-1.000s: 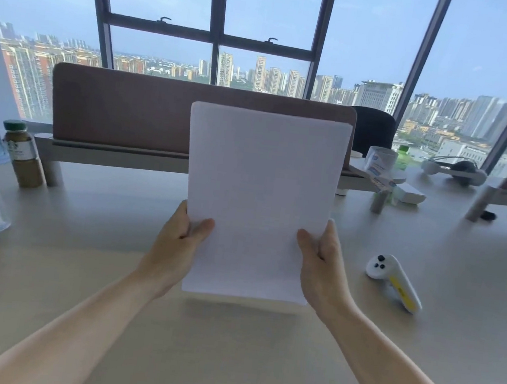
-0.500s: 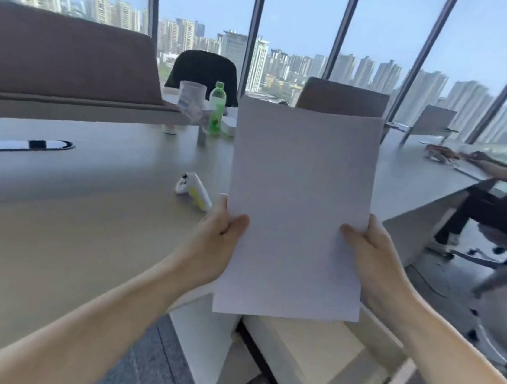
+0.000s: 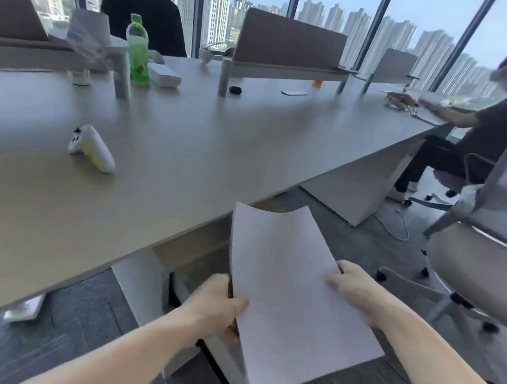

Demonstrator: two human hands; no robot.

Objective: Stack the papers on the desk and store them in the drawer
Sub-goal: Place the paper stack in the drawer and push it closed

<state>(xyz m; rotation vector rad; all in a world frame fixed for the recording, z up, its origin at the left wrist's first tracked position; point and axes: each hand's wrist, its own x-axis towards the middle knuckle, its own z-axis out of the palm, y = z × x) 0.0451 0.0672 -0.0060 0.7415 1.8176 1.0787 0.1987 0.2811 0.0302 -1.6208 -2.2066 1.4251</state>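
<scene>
A stack of white papers (image 3: 290, 300) is held nearly flat, tilted away from me, below the desk's front edge. My left hand (image 3: 217, 304) grips its left edge and my right hand (image 3: 352, 285) grips its right edge. Under the papers is the open drawer (image 3: 227, 356) of a white cabinet beneath the beige desk (image 3: 155, 155); the sheets hide most of the drawer's inside.
On the desk lie a white and yellow controller (image 3: 93, 148), a green bottle (image 3: 137, 50) and a white box (image 3: 164, 76). A white office chair (image 3: 493, 238) stands at my right. Another person (image 3: 490, 124) sits at the desk's far right end.
I have turned right and looked down. The papers went from upright over the desk to low and nearly flat over the open drawer, still held by both hands.
</scene>
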